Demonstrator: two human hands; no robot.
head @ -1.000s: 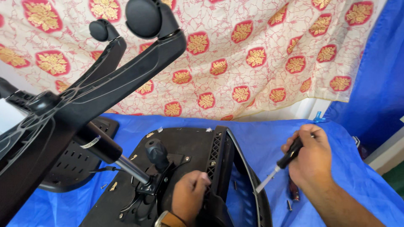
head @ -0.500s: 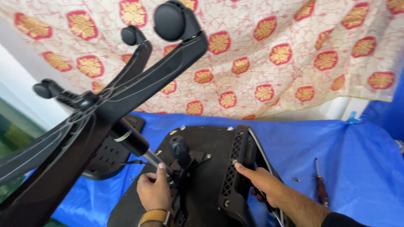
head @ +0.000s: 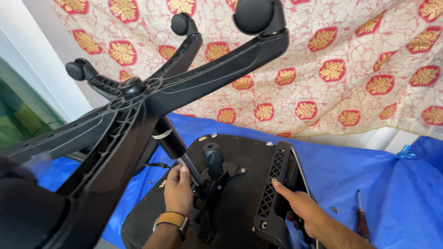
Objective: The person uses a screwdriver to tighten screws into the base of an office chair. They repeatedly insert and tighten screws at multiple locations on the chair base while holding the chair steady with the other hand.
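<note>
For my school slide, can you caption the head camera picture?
Left hand grips chair's gas rod; right hand holds armrest.

You're looking at a black chair base [head: 138,106] with black casters [head: 251,14], over a black seat underside [head: 240,193]; beneath lies a plain blue sheet [head: 383,175]; behind hangs a cream cloth [head: 350,55] patterned with red-and-gold medallions; your watch strap [head: 171,218] is tan; the screwdriver [head: 361,220] handle is dark red

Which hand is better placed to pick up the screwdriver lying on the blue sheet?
Right hand: it is on the screwdriver's side; the left hand is at the gas cylinder.
</note>
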